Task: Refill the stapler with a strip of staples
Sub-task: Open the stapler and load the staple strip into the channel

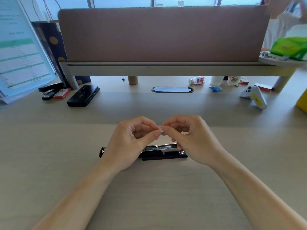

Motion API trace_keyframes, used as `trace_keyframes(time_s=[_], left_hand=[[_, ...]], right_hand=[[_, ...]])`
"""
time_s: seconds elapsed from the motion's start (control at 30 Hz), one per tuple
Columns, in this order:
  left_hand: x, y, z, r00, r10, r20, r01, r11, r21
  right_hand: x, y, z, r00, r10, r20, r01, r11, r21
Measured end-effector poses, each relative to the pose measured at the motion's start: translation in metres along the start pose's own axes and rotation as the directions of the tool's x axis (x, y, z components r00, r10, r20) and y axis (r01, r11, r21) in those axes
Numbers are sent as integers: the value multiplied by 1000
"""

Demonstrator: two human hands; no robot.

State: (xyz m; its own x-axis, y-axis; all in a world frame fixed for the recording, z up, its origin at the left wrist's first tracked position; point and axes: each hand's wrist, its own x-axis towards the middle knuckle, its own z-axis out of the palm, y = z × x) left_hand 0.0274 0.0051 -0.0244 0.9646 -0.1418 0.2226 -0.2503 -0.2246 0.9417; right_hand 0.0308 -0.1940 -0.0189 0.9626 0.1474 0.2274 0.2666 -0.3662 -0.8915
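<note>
Stapler [163,151]: lay opened on the desk [49,146], centre of the frame, its metal channel showing.
Left hand [131,143]: thumb and forefinger pinched a tiny staple piece [160,130].
Right hand [192,138]: pinched the same piece.
Progress: strip was not yet loaded, I judged.
Room: bare desk all around.

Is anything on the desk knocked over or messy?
Yes. A small bottle lies on its side far back under the shelf. The stapler gapes open, but that suits refilling. Nothing looks spilled.
</note>
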Motion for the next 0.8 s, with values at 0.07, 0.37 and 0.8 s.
trace_keyframes(time_s=[0.07,0.37,0.8], left_hand=[[1,0,0,1000,3,-14,-3,1000,-15],[-3,0,2,996,86,-8,-85,994,72],[-9,3,7,980,178,89,-198,920,337]], right_hand=[[-4,1,-2,1000,-26,-5,26,1000,0],[-13,11,-7,996,-83,-43,80,995,-63],[-30,40,-18,988,-148,33,151,982,-113]])
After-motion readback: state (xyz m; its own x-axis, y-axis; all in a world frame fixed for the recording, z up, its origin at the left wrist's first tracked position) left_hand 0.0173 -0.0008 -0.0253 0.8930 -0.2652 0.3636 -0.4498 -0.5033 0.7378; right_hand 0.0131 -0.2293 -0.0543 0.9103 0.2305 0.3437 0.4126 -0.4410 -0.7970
